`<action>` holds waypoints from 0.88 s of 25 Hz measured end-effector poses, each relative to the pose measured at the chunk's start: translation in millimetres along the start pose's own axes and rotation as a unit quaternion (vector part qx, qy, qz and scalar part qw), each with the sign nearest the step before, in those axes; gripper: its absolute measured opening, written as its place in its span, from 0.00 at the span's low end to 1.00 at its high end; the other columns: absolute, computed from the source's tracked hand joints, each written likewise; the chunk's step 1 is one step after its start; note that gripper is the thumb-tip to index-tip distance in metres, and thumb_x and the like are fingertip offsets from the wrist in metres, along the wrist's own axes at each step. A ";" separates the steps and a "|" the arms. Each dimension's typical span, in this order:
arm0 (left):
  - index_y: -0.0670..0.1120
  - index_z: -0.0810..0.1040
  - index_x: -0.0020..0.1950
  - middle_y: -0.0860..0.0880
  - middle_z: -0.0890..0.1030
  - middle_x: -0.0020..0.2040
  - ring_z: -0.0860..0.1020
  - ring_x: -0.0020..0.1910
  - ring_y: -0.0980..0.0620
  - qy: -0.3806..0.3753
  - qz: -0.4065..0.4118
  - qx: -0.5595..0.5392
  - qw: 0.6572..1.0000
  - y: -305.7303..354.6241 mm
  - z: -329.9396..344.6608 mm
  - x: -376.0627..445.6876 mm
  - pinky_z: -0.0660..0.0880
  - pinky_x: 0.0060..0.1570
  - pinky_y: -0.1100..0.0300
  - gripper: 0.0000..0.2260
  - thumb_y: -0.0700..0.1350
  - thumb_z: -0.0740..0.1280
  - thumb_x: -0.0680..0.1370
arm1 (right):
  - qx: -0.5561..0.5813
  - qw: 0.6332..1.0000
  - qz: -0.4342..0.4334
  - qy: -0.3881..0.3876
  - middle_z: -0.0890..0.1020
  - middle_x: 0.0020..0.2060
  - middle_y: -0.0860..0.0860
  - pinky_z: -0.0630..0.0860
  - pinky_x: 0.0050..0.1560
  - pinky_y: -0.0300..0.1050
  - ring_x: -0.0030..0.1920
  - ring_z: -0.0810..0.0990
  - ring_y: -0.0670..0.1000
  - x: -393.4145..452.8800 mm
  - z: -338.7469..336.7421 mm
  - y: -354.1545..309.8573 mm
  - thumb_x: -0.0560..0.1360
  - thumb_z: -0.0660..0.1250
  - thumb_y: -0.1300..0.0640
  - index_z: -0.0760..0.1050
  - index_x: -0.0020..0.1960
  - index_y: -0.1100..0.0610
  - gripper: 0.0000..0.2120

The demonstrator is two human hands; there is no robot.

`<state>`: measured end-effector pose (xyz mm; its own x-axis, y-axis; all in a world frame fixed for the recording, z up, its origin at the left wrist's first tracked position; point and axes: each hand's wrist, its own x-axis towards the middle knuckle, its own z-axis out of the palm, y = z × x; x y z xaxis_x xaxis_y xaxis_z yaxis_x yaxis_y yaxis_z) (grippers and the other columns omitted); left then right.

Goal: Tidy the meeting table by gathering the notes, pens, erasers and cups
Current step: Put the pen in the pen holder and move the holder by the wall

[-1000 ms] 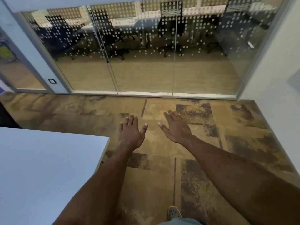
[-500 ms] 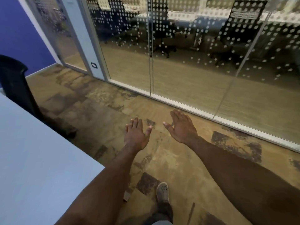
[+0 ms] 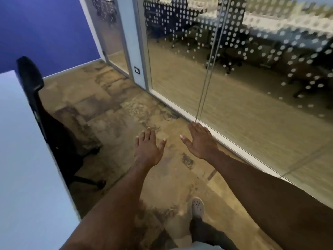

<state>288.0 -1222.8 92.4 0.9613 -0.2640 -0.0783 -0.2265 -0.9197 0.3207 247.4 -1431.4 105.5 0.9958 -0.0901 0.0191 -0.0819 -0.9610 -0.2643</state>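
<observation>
My left hand (image 3: 148, 148) and my right hand (image 3: 200, 141) are stretched out in front of me, palms down, fingers apart, holding nothing. They hover above the carpeted floor, to the right of the white meeting table (image 3: 23, 168), whose edge runs along the left. No notes, pens, erasers or cups appear on the visible part of the table.
A black office chair (image 3: 46, 121) stands tucked against the table's right edge. A glass partition (image 3: 243, 87) with white dots runs along the right, its frame at floor level. A blue wall (image 3: 45, 29) closes the far left. My shoe (image 3: 197, 207) is on the patterned carpet.
The view has swung to the left: the glass wall slid to the right, and the black chair and blue wall came into sight. Both hands stay outstretched and empty.
</observation>
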 end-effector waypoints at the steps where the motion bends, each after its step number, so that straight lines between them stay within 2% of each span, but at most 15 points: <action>1: 0.45 0.52 0.79 0.47 0.50 0.80 0.47 0.79 0.47 0.004 -0.018 0.000 1.000 -5.7 0.2 19.5 0.43 0.77 0.47 0.33 0.64 0.46 0.80 | 0.004 1.000 -0.013 -0.005 0.55 0.78 0.53 0.52 0.76 0.56 0.78 0.52 0.55 28.2 3.4 0.2 0.68 0.31 0.25 0.52 0.77 0.54 0.48; 5: 0.45 0.52 0.79 0.47 0.50 0.80 0.48 0.79 0.47 0.016 -0.091 0.013 0.996 -26.9 -3.1 109.9 0.43 0.76 0.48 0.33 0.64 0.46 0.80 | 0.023 0.997 -0.071 -0.021 0.56 0.78 0.53 0.51 0.76 0.54 0.78 0.52 0.54 152.5 17.2 3.0 0.75 0.40 0.29 0.54 0.77 0.54 0.40; 11: 0.45 0.52 0.79 0.47 0.51 0.80 0.48 0.79 0.47 0.034 -0.202 0.022 0.979 -51.5 -39.9 233.0 0.44 0.77 0.48 0.33 0.63 0.46 0.81 | 0.023 0.984 -0.159 -0.072 0.54 0.78 0.53 0.47 0.75 0.54 0.78 0.50 0.54 323.5 15.1 -12.7 0.77 0.43 0.32 0.51 0.78 0.55 0.38; 19: 0.45 0.55 0.79 0.48 0.51 0.80 0.48 0.79 0.48 0.087 -0.296 0.019 0.951 -149.3 -89.8 371.3 0.45 0.76 0.48 0.32 0.63 0.46 0.81 | 0.028 0.956 -0.268 -0.114 0.54 0.78 0.52 0.47 0.75 0.51 0.78 0.51 0.53 519.0 62.0 -101.9 0.72 0.38 0.27 0.51 0.78 0.55 0.44; 22: 0.46 0.54 0.79 0.48 0.51 0.80 0.47 0.79 0.48 0.094 -0.314 0.007 0.945 -206.1 -100.3 438.7 0.43 0.76 0.49 0.32 0.63 0.46 0.81 | 0.024 0.951 -0.288 -0.112 0.53 0.78 0.52 0.47 0.76 0.51 0.78 0.50 0.52 605.7 87.4 -148.4 0.77 0.43 0.32 0.51 0.78 0.55 0.38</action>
<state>772.2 -1119.9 86.6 0.9170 0.3908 -0.0796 0.3978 -0.8815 0.2546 866.4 -1320.5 72.1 0.8592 0.5107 -0.0297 0.4766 -0.8203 -0.3162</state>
